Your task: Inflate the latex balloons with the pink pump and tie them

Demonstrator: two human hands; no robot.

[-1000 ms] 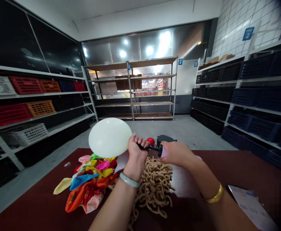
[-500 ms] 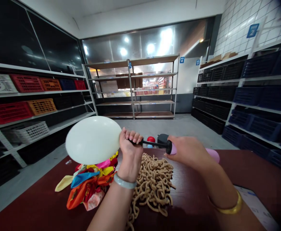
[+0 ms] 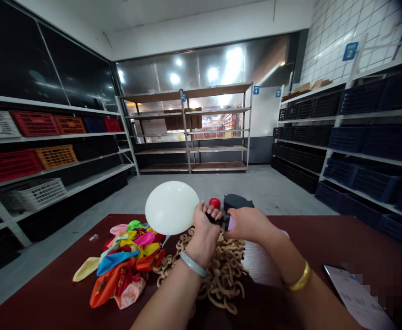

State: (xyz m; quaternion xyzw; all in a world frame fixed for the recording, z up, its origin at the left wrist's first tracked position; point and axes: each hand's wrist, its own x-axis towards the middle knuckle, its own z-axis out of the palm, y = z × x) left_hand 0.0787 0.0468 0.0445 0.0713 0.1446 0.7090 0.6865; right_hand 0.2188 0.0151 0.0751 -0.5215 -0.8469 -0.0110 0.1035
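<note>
The step in hand looks like blowing up the white balloon (image 3: 172, 207) with a small hand pump (image 3: 232, 223). The balloon is big and round, up over the far side of the dark red table (image 3: 46, 288), just left of the left hand (image 3: 206, 227). That hand is curled tight around the black end of the pump, and its fingers hide the balloon's neck, so I cannot tell how the neck sits. The right hand (image 3: 247, 224) is wrapped around the purple part. The two hands are close together, so the pump looks pushed in. Another pump stroke would call for a firm left hold and a straight pull to the right. The balloon could slip off if that hold got loose. Flat balloons (image 3: 116, 262) lie on the left, and tan loops (image 3: 226, 272) lie under the hands.
</note>
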